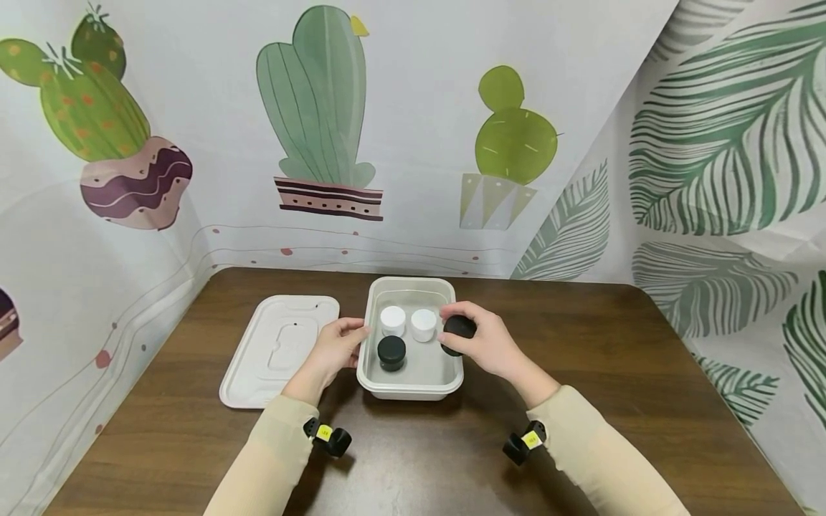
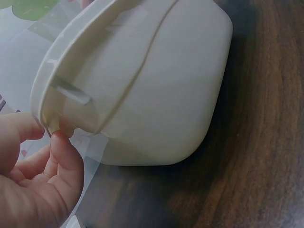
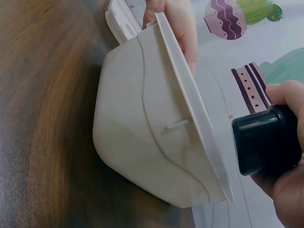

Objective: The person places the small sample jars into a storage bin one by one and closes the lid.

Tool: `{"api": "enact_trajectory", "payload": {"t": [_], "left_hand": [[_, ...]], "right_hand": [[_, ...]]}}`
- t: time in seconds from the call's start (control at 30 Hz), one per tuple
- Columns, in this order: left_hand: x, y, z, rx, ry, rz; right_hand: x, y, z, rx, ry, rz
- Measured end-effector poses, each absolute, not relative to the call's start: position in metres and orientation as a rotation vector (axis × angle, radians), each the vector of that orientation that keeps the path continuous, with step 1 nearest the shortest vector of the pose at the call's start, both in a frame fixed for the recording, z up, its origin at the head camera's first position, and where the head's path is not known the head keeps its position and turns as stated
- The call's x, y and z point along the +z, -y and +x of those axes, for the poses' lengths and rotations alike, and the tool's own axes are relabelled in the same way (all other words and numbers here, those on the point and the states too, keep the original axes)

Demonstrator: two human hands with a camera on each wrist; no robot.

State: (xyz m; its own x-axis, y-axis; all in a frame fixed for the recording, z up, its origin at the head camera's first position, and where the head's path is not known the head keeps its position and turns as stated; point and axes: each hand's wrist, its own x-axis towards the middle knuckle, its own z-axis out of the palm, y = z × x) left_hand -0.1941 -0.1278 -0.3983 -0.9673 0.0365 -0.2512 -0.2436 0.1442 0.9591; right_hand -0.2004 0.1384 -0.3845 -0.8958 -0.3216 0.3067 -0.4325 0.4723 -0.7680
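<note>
- head view: the right hand [image 1: 492, 345] curls its fingers round a black jar [image 1: 459, 334], holding it just over the right rim of the white tub [image 1: 413, 387]. the tub stands near the middle of the table [image 1: 645, 401], closer to the far edge.
- inside the tub stand two white jars [image 1: 408, 322] along the far side and another black-lidded jar [image 1: 391, 352] toward the near left corner.
- the left hand [image 1: 335, 347] rests against the tub's left rim, probably to steady it.
- the tub's lid [image 1: 279, 350] lies flat on the table just left of the tub.
- left wrist view: the thumb and fingertips [image 2: 64, 145] touch the tub's rim edge; the fingers look lightly bent, pressing rather than wrapping it.
- right wrist view: the black jar [image 3: 266, 138] sits clamped between fingers and palm, beside the tub's rim [image 3: 190, 109] and clear of it.
</note>
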Motion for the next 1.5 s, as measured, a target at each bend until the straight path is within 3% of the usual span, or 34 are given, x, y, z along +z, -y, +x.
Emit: {"api": "enact_trajectory", "payload": {"t": [0.57, 0.9, 1.5], "left_hand": [[-0.397, 0.127, -0.193, 1.936, -2.193, -0.185], [-0.425, 0.133, -0.209, 1.944, -2.205, -0.205], [-0.428, 0.132, -0.211, 1.968, -2.195, -0.214]], "right_hand": [[-0.392, -0.124, -0.204, 1.265, 2.664, 0.842], [-0.396, -0.118, -0.207, 1.161, 2.700, 0.940], [-0.401, -0.108, -0.212, 0.973, 2.720, 0.996]]}}
